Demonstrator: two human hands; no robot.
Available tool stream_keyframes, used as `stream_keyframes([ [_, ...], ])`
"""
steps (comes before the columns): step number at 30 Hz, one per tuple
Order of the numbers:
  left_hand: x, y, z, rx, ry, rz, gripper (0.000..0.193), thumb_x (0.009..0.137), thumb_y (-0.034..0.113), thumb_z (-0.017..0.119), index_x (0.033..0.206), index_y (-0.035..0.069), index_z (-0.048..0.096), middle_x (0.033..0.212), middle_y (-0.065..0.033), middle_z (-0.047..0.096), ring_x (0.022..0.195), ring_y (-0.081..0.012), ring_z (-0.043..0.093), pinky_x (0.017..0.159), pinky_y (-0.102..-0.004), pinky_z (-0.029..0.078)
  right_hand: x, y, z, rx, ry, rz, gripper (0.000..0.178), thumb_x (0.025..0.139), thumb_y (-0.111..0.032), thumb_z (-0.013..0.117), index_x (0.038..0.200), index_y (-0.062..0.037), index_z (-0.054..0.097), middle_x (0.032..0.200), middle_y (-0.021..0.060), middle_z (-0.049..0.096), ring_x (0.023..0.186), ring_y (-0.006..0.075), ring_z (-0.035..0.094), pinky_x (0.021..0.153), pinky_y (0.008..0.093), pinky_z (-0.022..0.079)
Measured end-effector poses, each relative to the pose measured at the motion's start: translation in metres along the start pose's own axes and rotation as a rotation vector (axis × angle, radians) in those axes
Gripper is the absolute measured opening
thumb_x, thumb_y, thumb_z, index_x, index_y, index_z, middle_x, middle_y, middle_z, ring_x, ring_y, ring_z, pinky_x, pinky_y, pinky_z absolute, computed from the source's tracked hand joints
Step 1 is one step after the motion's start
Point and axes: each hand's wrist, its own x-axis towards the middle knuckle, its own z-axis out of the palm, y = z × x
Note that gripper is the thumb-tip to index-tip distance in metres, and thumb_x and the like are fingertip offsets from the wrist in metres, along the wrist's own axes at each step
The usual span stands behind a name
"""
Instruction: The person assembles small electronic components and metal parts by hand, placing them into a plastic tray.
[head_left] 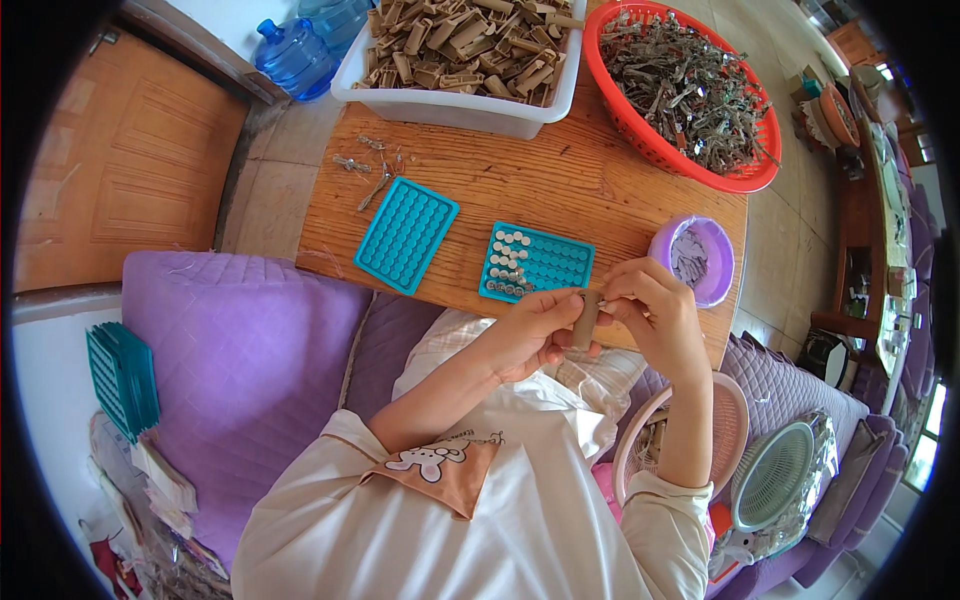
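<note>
Over the near edge of the table, my left hand (540,328) is closed around a brown, trough-shaped plastic casing (586,325), held roughly upright. My right hand (657,312) meets the casing's upper end, fingers pinched together; whatever lies between the fingertips is too small to make out. Just beyond my hands is a teal tray of round cups (560,262), with white round caps (507,245) and some small metallic parts in its left columns. A purple bowl (722,284) by my right hand contains small silvery pieces.
Another teal tray (407,235) lies left, near loose wired metal parts (372,170). At the back stand a white bin (440,108) of brown casings and a red basket (640,125) of metal parts. A pink basket (735,420) and green basket (775,470) sit right of me.
</note>
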Motion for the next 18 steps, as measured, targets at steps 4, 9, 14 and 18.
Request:
stream_keyframes([
  [4,0.0,0.001,-0.002,-0.045,-0.008,0.039,0.034,0.087,0.029,0.042,0.108,0.003,0.045,0.089,-0.0055,0.059,0.069,-0.0118,0.061,0.035,-0.0114,0.038,0.003,-0.001,0.006,-0.093,0.018,-0.022,0.01,0.068,0.005,0.056,0.076,0.0013,0.052,0.078,0.0113,0.053,0.066,0.026,0.054,0.057,0.0308,0.045],
  [9,0.0,-0.001,-0.005,0.033,0.041,0.053,0.034,0.087,0.028,0.041,0.109,0.003,0.045,0.089,-0.0054,0.059,0.066,-0.0112,0.06,0.037,-0.0132,0.036,0.004,0.001,0.011,-0.075,-0.015,0.021,0.011,0.067,0.005,0.056,0.076,0.0012,0.051,0.079,0.0116,0.053,0.067,0.0259,0.054,0.057,0.0303,0.046],
  [14,-0.008,0.007,0.0,0.1,-0.044,0.044,0.029,0.087,0.024,0.044,0.109,0.005,0.045,0.097,-0.0047,0.055,0.078,-0.0107,0.057,0.048,-0.0166,0.04,-0.002,-0.006,0.011,0.071,0.088,0.053,0.011,0.071,0.005,0.055,0.081,0.0008,0.052,0.08,0.0092,0.055,0.07,0.0195,0.056,0.06,0.0285,0.046],
  [18,-0.019,0.007,0.011,0.464,-0.006,0.516,0.027,0.079,0.01,0.054,0.105,0.012,0.047,0.109,-0.0048,0.046,0.102,-0.0134,0.045,0.071,-0.0245,0.043,-0.021,-0.009,0.019,0.304,0.351,0.271,0.01,0.082,-0.007,0.05,0.09,0.0,0.051,0.083,0.0066,0.055,0.076,0.0147,0.055,0.065,0.0261,0.045],
])
